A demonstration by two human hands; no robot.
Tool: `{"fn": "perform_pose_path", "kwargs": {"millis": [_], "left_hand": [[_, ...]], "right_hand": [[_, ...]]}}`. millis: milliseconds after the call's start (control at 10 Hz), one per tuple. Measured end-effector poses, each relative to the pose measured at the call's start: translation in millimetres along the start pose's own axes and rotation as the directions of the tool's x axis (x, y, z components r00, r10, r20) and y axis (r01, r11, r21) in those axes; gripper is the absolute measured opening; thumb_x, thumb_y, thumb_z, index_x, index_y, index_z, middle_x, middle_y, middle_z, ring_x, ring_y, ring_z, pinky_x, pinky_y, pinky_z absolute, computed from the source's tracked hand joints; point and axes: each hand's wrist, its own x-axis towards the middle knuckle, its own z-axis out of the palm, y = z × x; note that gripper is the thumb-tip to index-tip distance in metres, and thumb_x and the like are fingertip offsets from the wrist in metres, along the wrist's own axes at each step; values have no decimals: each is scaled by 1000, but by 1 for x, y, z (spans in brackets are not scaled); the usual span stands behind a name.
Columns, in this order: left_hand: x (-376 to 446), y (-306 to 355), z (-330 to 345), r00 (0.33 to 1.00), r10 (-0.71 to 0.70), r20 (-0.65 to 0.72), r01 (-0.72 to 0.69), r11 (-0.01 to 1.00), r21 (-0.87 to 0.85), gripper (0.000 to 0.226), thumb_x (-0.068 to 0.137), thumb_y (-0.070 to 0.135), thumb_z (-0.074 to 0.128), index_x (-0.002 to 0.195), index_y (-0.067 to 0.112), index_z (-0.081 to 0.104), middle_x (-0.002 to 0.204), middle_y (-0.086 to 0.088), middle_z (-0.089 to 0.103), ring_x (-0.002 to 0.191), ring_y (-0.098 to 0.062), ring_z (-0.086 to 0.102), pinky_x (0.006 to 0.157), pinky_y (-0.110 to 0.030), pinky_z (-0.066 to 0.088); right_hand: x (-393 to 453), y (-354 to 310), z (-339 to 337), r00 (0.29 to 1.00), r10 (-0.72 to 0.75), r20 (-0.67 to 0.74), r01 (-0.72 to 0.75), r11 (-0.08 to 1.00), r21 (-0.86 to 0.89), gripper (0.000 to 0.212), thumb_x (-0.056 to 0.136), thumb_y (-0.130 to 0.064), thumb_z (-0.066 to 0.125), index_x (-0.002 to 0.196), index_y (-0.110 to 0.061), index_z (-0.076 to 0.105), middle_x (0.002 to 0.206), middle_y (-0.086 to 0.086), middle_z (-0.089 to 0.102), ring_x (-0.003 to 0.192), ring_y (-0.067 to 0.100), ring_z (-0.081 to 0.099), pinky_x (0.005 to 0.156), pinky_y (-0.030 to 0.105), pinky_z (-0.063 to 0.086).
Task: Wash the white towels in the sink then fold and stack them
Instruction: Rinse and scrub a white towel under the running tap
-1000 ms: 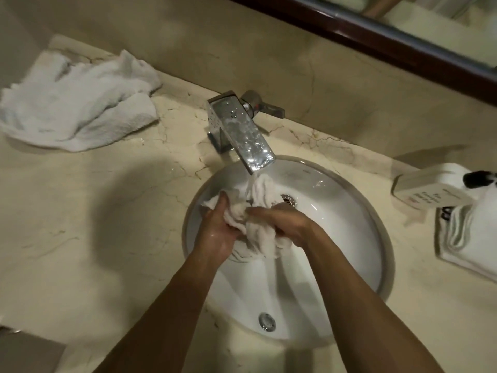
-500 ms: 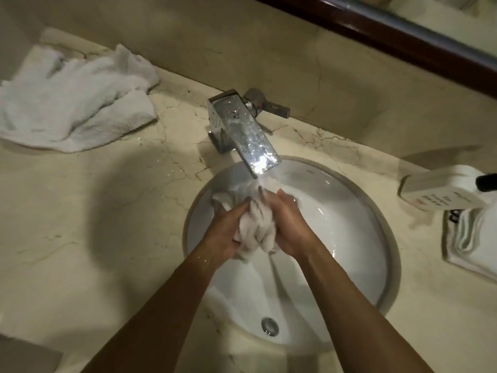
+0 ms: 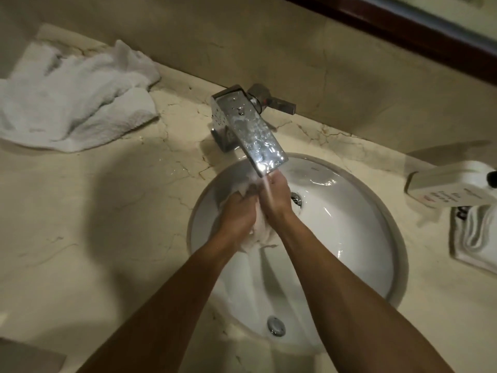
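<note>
Head view, left to right: a crumpled white towel (image 3: 72,103) lay on the counter (image 3: 107,224). Over the sink (image 3: 349,238), the left hand (image 3: 236,214) and right hand (image 3: 274,200) squeezed a wet towel (image 3: 262,236) (bunched, mostly hidden) under the faucet (image 3: 255,138). Folded towels (image 3: 478,235) sat far right.

The sink (image 3: 349,238) is set into the counter (image 3: 107,238), right of centre. The faucet (image 3: 250,130) stands on the counter at the sink's far edge, its spout reaching out over the basin. Both hands meet in the basin just under the spout: the left hand (image 3: 236,214) on the left, the right hand (image 3: 274,200) touching it on the right, with a towel (image 3: 258,235) bunched between them. A second towel (image 3: 72,98) lies on the counter at far left, well apart from the sink. A dispenser (image 3: 443,187) sits on the counter right of the sink, with a folded towel (image 3: 476,232) just near of it at the right edge.
</note>
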Motion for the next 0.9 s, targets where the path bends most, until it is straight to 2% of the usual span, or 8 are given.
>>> {"fn": "perform_pose_path", "kwargs": {"millis": [200,300,400,500,600,700,800,900], "left_hand": [[23,0,-6,997,-58,-55,57,998,-25,39,105,22,39,134,0,53,129,-15,60,99,-20,55,83,-33,53],[-3,0,2,996,-88,-22,88,996,6,34,97,40,56,118,15,63,113,-14,68,96,-23,66,85,-41,56],[-13,-1,-8,975,-133,180,195,897,-396,44,75,33,76,110,8,66,99,-18,73,86,-29,73,77,-41,59],[-20,5,-27,965,-20,261,193,730,-655,9,84,-1,63,88,0,70,85,-17,71,73,-24,70,63,-30,58],[-25,3,-46,962,-107,250,263,601,-755,12,90,-2,53,98,0,62,92,-19,65,65,-18,71,56,-24,58],[-28,-18,-40,968,-170,185,250,595,-764,16,104,14,43,100,7,57,86,-4,70,77,-14,69,73,-26,58],[-31,-34,-19,961,-205,188,272,555,-786,20,104,25,45,103,11,59,91,-3,73,93,-19,66,91,-36,55],[-36,-24,-11,965,-141,223,263,582,-770,22,106,7,41,120,1,56,96,-5,71,83,-8,71,75,-23,57]], "right_hand": [[-22,12,14,992,-107,64,110,993,-44,39,97,-41,39,107,-12,63,113,9,69,101,25,62,86,36,47],[5,30,3,1000,-26,9,26,997,-78,44,100,-44,41,108,-5,60,116,17,67,107,35,62,94,46,47],[20,31,0,998,56,4,-56,997,-45,32,105,-33,44,114,-5,57,116,14,64,109,29,59,98,45,46],[23,27,-26,923,362,132,-381,802,460,46,104,-35,48,132,0,57,130,18,63,122,34,60,104,45,47],[9,16,-67,841,325,433,-531,339,777,48,82,-17,75,123,6,63,126,19,65,120,33,61,107,42,44],[-11,26,-80,882,95,462,-471,211,856,76,66,-11,86,134,3,55,137,18,57,132,31,52,117,43,35],[-30,34,-66,784,98,613,-610,307,731,52,92,-18,61,140,0,50,127,19,61,108,29,65,100,40,53],[-28,28,-60,767,164,620,-623,420,660,46,93,-24,58,132,1,59,118,20,66,101,29,67,99,41,52]]}}
